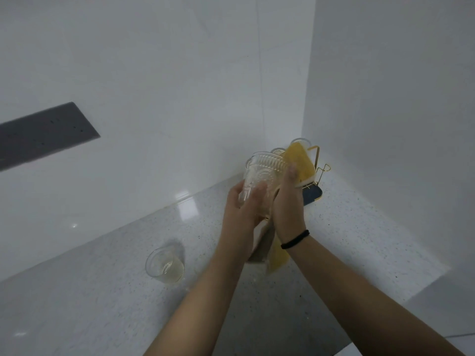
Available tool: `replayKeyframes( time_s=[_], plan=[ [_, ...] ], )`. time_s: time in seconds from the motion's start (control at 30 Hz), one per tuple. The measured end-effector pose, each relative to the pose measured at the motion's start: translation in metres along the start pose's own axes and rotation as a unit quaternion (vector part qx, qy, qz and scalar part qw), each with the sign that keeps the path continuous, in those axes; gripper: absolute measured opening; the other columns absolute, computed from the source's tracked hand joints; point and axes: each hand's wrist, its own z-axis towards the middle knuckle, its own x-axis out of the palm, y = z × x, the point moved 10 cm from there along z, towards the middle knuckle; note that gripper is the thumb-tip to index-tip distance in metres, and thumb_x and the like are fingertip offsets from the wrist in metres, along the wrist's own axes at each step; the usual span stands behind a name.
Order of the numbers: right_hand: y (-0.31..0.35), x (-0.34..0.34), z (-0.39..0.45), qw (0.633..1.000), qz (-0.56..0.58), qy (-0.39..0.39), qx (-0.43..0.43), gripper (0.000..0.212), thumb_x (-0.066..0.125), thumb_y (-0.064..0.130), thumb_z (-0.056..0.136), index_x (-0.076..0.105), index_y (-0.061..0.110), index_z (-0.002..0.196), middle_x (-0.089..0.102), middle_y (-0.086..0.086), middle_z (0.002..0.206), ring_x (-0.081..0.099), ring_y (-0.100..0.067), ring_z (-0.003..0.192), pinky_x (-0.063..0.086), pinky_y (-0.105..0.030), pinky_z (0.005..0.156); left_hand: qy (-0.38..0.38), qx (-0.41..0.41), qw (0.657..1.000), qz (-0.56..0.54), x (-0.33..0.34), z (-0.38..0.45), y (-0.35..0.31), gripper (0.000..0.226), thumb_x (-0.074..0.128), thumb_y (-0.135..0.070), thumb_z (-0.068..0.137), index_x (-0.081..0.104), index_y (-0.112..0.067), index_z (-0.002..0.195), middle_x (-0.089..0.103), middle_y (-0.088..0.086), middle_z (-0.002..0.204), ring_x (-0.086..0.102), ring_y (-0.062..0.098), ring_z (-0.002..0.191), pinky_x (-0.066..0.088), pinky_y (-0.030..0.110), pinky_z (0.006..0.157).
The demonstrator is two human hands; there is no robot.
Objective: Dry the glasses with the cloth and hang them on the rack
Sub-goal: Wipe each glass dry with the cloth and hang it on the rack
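We hold a bumpy clear glass [262,179] up in the air over the speckled counter [108,291]. Our left hand [243,210] wraps its fingers around the bottom of it. Our right hand [288,199] pinches the yellow cloth [300,160] against the glass's side. Just behind is the gold rack [320,168] with glasses on it. Another glass [165,263] stands alone on the counter.

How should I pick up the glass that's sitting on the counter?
Grip the glass on the counter around its side wall, coming from the right, probably with the right hand. It stands upright, mouth up, with open counter around it, so fingers can wrap it.
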Motion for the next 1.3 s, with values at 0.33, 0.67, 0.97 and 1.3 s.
replayKeyframes(
  time_s=[0.33,0.67,0.97,1.3],
  plan=[
    [-0.003,0.005,-0.005,1.0,-0.014,0.01,0.01,0.079,0.04,0.073,0.077,0.047,0.011,0.126,0.064,-0.013,0.113,0.065,-0.028,0.101,0.052,-0.047,0.089,-0.037,0.054,0.994,0.083,-0.008,0.006,-0.004,0.065,0.067,-0.046,0.08,0.042,-0.022,0.135,0.062,-0.001,0.122,0.068,0.01,0.101,0.058,0.028,0.082],
    [-0.007,0.003,0.004,1.0,0.001,0.017,0.014,0.077,0.042,0.075,0.076,0.053,0.016,0.123,0.064,-0.011,0.116,0.062,-0.029,0.108,0.045,-0.052,0.097,-0.026,0.044,0.978,0.2,-0.011,0.012,-0.016,0.056,0.046,-0.064,0.089,0.048,-0.028,0.132,0.06,0.0,0.126,0.063,0.012,0.107,0.051,0.041,0.097],
    [-0.009,0.003,0.015,0.991,0.094,0.081,0.051,0.051,0.023,0.048,0.097,0.062,0.014,0.098,0.072,-0.003,0.086,0.068,-0.02,0.083,0.056,-0.033,0.07,0.079,-0.063,0.994,-0.046,0.003,0.011,-0.001,0.036,0.045,-0.049,0.093,0.064,-0.025,0.113,0.071,0.003,0.112,0.069,0.016,0.099,0.056,0.035,0.082],
    [-0.002,0.005,0.011,0.992,0.043,0.113,0.038,0.053,0.021,0.048,0.097,0.061,0.014,0.093,0.073,0.0,0.077,0.071,-0.016,0.074,0.058,-0.03,0.068,0.037,-0.036,0.999,0.002,0.0,0.01,0.002,0.053,0.069,-0.035,0.085,0.049,-0.011,0.129,0.065,0.014,0.12,0.069,0.025,0.099,0.058,0.035,0.076]
  ],
)
